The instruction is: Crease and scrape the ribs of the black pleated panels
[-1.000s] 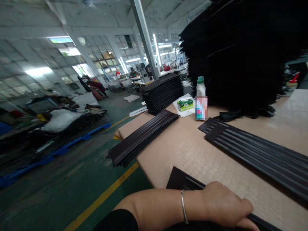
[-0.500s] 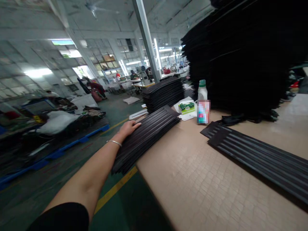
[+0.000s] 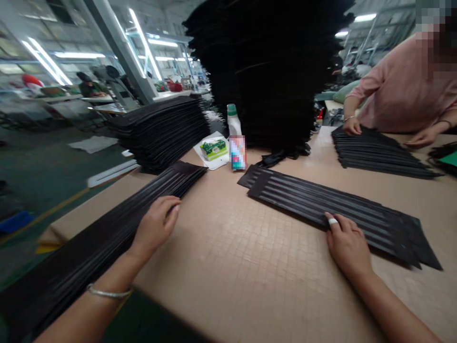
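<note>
On the desk (image 3: 228, 267), one bottle (image 3: 233, 125) and one tissue pack (image 3: 214, 150) before one view-blocking black stack (image 3: 271, 85), left hand (image 3: 155, 226) half-curled at one strip pile (image 3: 96, 243), right hand (image 3: 350, 245) half-curled by at least two ribbed strips (image 3: 310, 200), both grips impossible to tell.

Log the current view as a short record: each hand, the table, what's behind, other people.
Left hand: fingers curled at the edge of the long dark stack; grip unclear
Right hand: fingertips at the near edge of the ribbed dark panels; grip unclear
Table: tan; green-and-white packet left of the green-capped white bottle
Behind the bottle: tall black pile
Co-worker: in pink, far right, beyond spread dark strips
</note>
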The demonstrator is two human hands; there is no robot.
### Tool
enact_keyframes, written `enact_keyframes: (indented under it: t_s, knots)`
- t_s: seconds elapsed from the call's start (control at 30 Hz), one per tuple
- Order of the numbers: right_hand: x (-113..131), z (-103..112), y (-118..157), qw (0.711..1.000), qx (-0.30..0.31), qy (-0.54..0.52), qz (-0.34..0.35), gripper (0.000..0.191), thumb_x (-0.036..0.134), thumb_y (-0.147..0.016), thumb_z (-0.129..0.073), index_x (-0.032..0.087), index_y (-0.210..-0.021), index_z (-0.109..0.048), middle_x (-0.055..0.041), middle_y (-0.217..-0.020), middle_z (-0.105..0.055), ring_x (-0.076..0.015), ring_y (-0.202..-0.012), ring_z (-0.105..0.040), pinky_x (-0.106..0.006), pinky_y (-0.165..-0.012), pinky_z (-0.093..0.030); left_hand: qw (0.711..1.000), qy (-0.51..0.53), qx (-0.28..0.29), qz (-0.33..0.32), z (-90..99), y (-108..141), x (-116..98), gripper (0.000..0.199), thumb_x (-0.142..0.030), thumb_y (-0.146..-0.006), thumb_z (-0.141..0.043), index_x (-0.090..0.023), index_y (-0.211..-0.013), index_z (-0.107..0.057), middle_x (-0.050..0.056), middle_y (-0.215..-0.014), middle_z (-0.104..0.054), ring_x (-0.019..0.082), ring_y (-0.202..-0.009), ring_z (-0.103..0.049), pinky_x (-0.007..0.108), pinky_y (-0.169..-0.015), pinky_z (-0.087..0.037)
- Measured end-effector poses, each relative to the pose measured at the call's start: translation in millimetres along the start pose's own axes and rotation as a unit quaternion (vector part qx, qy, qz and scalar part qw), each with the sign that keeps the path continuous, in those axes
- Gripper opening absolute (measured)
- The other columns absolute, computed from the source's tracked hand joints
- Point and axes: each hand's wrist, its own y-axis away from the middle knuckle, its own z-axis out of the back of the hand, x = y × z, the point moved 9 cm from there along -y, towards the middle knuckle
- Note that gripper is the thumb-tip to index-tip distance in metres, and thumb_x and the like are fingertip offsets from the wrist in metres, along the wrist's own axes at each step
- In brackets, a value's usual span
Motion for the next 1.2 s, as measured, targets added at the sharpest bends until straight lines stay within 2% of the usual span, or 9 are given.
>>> enact_keyframes:
  t_s: [0.1,0.2,0.33,0.5,0.6,0.7,0.77,0.93,1.2]
  knots:
    - [11,-4,-11,1.0,0.008,0.003,0.001,0.043,0.013,-0.093,-0.057,0.012,-0.135,-0.065,-0.0173,-0.117,-0.065,-0.032,-0.107,-0.058,-0.044,-0.087,-0.05,0.994,0.1,0.023,-0.037,-43.7,25,-42,0.02,-0.024,-0.103,-0.05,-0.018,-0.11,-0.068,0.01,-0.116,-0.07,0.023,-0.111,-0.068,0.041,-0.101,-0.057]
    - [24,4,11,0.999,0.03,-0.01,0.022,0.041,0.012,-0.094,-0.058,0.02,-0.132,-0.069,-0.0127,-0.113,-0.064,-0.0272,-0.101,-0.057,-0.04,-0.086,-0.05,0.981,0.184,0.04,-0.043,-73.0,42,-100,0.021,-0.019,-0.102,-0.049,-0.019,-0.114,-0.067,0.01,-0.118,-0.07,0.022,-0.115,-0.068,0.04,-0.102,-0.057]
    - [52,33,79,0.992,0.07,-0.077,0.066,0.049,0.005,-0.093,-0.053,0.021,-0.139,-0.065,-0.0126,-0.115,-0.061,-0.0255,-0.103,-0.055,-0.04,-0.088,-0.05,0.968,0.221,0.101,-0.068,-94.1,52,-181,0.024,-0.018,-0.103,-0.048,-0.019,-0.121,-0.065,0.012,-0.128,-0.068,0.022,-0.123,-0.065,0.041,-0.107,-0.055]
    - [80,89,166,0.978,0.11,-0.157,0.077,0.062,-0.001,-0.092,-0.043,0.022,-0.148,-0.056,-0.015,-0.13,-0.056,-0.0293,-0.12,-0.051,-0.046,-0.096,-0.049,0.94,0.147,0.268,-0.155,-129.5,92,-254,0.044,-0.025,-0.102,-0.055,-0.018,-0.146,-0.052,0.011,-0.157,-0.051,0.028,-0.149,-0.045,0.053,-0.12,-0.045]
    - [86,117,191,0.972,0.13,-0.179,0.081,0.055,0.005,-0.096,-0.045,0.021,-0.147,-0.056,-0.0146,-0.133,-0.056,-0.029,-0.123,-0.051,-0.044,-0.097,-0.049,0.925,0.098,0.32,-0.181,-139.6,120,-272,0.056,-0.035,-0.102,-0.058,-0.021,-0.155,-0.042,0.009,-0.165,-0.04,0.031,-0.155,-0.035,0.06,-0.123,-0.038]
    - [84,124,187,0.96,0.167,-0.212,0.072,0.044,0.024,-0.101,-0.054,0.019,-0.145,-0.057,-0.0141,-0.132,-0.057,-0.029,-0.122,-0.052,-0.042,-0.095,-0.051,0.926,0.081,0.325,-0.175,-137.5,130,-279,0.055,-0.038,-0.105,-0.053,-0.022,-0.156,-0.041,0.008,-0.167,-0.037,0.029,-0.155,-0.033,0.059,-0.124,-0.036]
    - [77,120,169,0.96,0.16,-0.228,0.028,0.044,0.031,-0.103,-0.055,0.017,-0.145,-0.055,-0.0148,-0.133,-0.058,-0.0294,-0.123,-0.052,-0.045,-0.099,-0.05,0.929,0.079,0.321,-0.169,-135.2,128,-285,0.055,-0.036,-0.105,-0.051,-0.019,-0.156,-0.04,0.01,-0.165,-0.04,0.029,-0.154,-0.036,0.058,-0.124,-0.037]
    - [67,93,123,0.972,0.107,-0.198,-0.065,0.04,0.021,-0.104,-0.051,0.014,-0.143,-0.055,-0.0162,-0.133,-0.06,-0.0306,-0.123,-0.053,-0.05,-0.104,-0.047,0.944,0.096,0.284,-0.138,-134.8,114,-302,0.045,-0.025,-0.101,-0.054,-0.013,-0.145,-0.052,0.016,-0.149,-0.057,0.029,-0.141,-0.052,0.051,-0.119,-0.045]
    - [76,76,114,0.973,0.113,-0.187,-0.074,0.034,0.02,-0.102,-0.052,0.019,-0.135,-0.061,-0.0127,-0.131,-0.065,-0.0301,-0.121,-0.054,-0.05,-0.104,-0.043,0.947,0.12,0.25,-0.16,-143.2,108,-319,0.036,-0.017,-0.102,-0.048,-0.012,-0.135,-0.061,0.014,-0.132,-0.068,0.028,-0.122,-0.063,0.048,-0.109,-0.052]
